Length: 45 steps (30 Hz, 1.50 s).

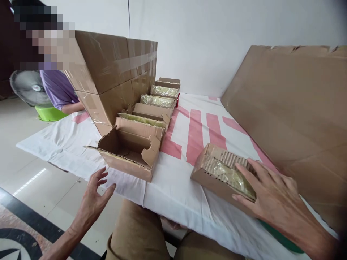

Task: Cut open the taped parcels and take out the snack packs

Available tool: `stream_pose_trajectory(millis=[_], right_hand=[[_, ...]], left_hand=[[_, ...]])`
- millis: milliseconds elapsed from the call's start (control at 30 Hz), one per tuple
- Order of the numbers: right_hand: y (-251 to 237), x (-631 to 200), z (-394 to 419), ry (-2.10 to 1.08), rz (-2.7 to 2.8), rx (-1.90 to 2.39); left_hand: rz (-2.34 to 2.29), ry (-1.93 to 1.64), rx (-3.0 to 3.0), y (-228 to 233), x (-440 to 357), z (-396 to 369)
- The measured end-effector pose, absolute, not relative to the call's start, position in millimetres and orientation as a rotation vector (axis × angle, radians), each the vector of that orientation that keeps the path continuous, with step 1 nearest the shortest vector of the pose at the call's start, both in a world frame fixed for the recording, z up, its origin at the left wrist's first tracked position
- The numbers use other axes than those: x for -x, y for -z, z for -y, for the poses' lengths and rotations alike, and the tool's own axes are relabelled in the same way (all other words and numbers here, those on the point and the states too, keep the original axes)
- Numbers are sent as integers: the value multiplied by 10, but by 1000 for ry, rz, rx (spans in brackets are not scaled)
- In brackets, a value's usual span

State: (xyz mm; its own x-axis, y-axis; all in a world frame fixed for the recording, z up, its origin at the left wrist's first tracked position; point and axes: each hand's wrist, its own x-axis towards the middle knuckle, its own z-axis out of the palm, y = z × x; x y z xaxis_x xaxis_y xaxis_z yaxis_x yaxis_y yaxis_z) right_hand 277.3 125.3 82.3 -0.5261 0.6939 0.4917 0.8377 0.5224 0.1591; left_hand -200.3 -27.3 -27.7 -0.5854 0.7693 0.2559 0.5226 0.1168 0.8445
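My right hand lies flat, fingers spread, on a small cardboard box that holds a packet wrapped in shiny clear film, at the table's near right. My left hand hovers open just off the table's near edge, holding nothing, close to an empty open cardboard box. Behind that box runs a row of several similar small boxes, some with shiny wrapped packets showing.
A large taped carton lies tilted at the left beside the row. A big flat cardboard sheet leans on the right. White cloth with pink stripes covers the table. A person in a purple shirt and a fan are at far left.
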Motion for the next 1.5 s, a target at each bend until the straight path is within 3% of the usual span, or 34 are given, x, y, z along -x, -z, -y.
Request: stream_pose_trajectory(millis=[167,267,400,467,900,1500], right_hand=[[-780,-2149,-772,326,2300,1029],[-484,-1482,-547,-164,2366,882],[-13,-684,-674,-773,2440,1136],[119,-448,-794,-922,2351,1180],[312,-356,-1192,-712,2090,1226],[389,-185,-2129,-686,1885,1293]], left_hand=[[-2130,-1459,-1248,337,2016,100],[-2142,-1546,-1091,394,2021,12],[-2175,-1556,-909,449,2141,-149],[-2166,-1505,-946,460,2226,-219],[-2110,-1636,-993,363,1957,-635],[-2120,-1739,-1092,560,1947,-1745]])
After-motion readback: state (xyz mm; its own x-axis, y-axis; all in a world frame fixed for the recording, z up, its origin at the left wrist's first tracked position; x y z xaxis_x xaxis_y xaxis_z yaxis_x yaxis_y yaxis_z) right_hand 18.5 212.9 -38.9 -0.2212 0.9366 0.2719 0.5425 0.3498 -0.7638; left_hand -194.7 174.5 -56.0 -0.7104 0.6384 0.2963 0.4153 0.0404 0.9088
